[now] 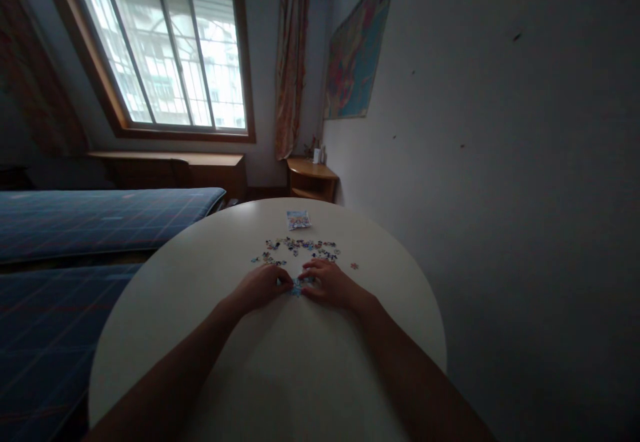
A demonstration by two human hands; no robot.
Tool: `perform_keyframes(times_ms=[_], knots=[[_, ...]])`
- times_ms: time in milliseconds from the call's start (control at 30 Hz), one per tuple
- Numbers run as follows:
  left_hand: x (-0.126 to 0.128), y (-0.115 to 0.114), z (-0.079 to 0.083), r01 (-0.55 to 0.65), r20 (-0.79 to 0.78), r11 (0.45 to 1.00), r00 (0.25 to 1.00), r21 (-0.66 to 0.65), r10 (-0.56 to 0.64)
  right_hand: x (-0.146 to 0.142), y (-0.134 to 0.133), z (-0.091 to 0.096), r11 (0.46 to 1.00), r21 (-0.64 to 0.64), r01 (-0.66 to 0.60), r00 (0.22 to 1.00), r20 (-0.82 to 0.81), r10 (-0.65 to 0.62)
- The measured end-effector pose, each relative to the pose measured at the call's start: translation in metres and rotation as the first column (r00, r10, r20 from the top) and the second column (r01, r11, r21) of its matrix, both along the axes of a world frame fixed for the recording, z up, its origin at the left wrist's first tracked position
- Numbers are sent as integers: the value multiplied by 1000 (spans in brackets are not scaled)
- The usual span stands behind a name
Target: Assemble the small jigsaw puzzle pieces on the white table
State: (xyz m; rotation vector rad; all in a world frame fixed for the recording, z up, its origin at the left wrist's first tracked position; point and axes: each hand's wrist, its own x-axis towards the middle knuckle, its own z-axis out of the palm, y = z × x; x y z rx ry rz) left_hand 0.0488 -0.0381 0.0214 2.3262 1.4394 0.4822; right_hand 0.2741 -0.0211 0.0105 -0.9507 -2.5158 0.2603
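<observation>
Both my hands rest on a round white table [210,335]. Between them lies a small joined cluster of bluish puzzle pieces [297,288]. My left hand [263,287] has its fingers curled and pinched against the cluster's left edge. My right hand [327,283] lies over its right side with fingers bent down on the pieces. Just beyond the hands, several loose puzzle pieces [300,249] are scattered across the table. One single piece [355,266] lies apart to the right. A small picture card [299,219] lies farther back.
A bed with blue checked covers [75,229] runs along the left of the table. A grey wall stands close on the right with a map [357,49] on it. A wooden corner shelf [311,177] and a window [170,49] are at the back.
</observation>
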Motion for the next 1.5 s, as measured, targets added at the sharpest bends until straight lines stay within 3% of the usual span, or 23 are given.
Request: perform_keyframes(times_ms=[667,900,1033,1233,1500], knots=[[0,-3,-2,63,-21,998,998,23,-63,0,2,-2,1000,1,-5,1000,4,5],[-2,0,3,86,169,995,983,-47,-76,0,1,-2,1000,-14,5,1000,-9,-5],[-2,4,8,34,354,999,935,-32,-20,-1,0,0,999,-36,-9,999,-45,8],[2,8,6,-66,514,969,838,-237,183,-4,-5,8,999,-1,-35,990,-140,34],[5,8,2,-10,634,914,717,-405,289,-12,-14,20,999,48,-9,977,-212,19]])
